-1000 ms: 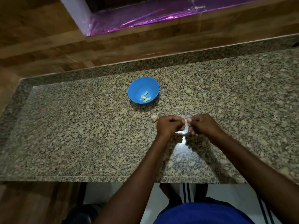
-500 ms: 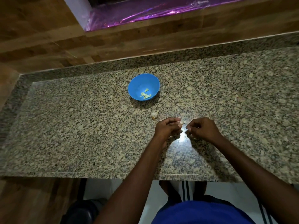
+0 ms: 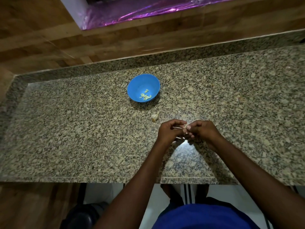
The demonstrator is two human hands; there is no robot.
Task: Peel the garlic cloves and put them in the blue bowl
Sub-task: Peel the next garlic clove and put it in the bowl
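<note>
No writing is readable anywhere. Nearer than the blue bowl (image 3: 143, 87), the left hand (image 3: 169, 132) and right hand (image 3: 202, 131) both pinch one garlic clove (image 3: 185, 126).

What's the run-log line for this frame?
step: peeling | left hand: pinches garlic clove | right hand: pinches same clove | blue bowl: holds peeled pieces | loose clove: on counter

The bowl (image 3: 143, 87) sits on the counter (image 3: 66, 129), peeled cloves (image 3: 145, 97) in it. A garlic piece (image 3: 155, 116) lies nearer, just right; both hands (image 3: 186, 131) nearer still.
</note>
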